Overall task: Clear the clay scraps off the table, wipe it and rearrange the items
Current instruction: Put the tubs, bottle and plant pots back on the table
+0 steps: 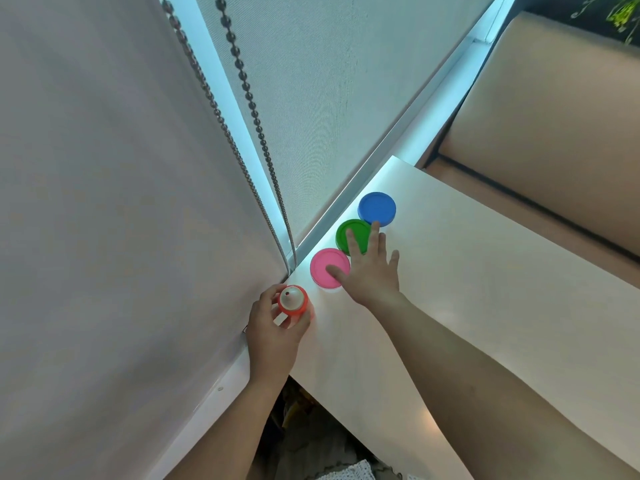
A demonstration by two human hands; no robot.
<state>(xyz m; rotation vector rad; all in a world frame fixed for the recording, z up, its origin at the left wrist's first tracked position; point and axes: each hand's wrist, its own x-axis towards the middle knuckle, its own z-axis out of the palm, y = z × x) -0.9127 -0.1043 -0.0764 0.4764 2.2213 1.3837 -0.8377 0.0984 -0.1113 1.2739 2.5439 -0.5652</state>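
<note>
- The pink tub (320,262), the green tub (346,227) and the blue tub (376,207) stand in a row along the edge of the tabletop (485,289) that runs by the window. They almost touch each other.
- The orange tool (293,299) with a white top is at the corner of the tabletop, just beside the pink tub.
- The left hand (273,327) is curled round the orange tool and grips it from the side.
- The right hand (372,271) is flat, with its fingers spread. The thumb rests on the pink lid, one finger lies on the green lid, and another fingertip touches the blue tub.
- I think the tubs are light, hard plastic. Their lids look smooth, so they may slide when pushed. It is best to hold each one by its round side.
- No clay scraps show on the tabletop, so I think tidying the things is the step now.
- A bead chain (242,84) hangs by the blind (311,98) above the corner.
</note>
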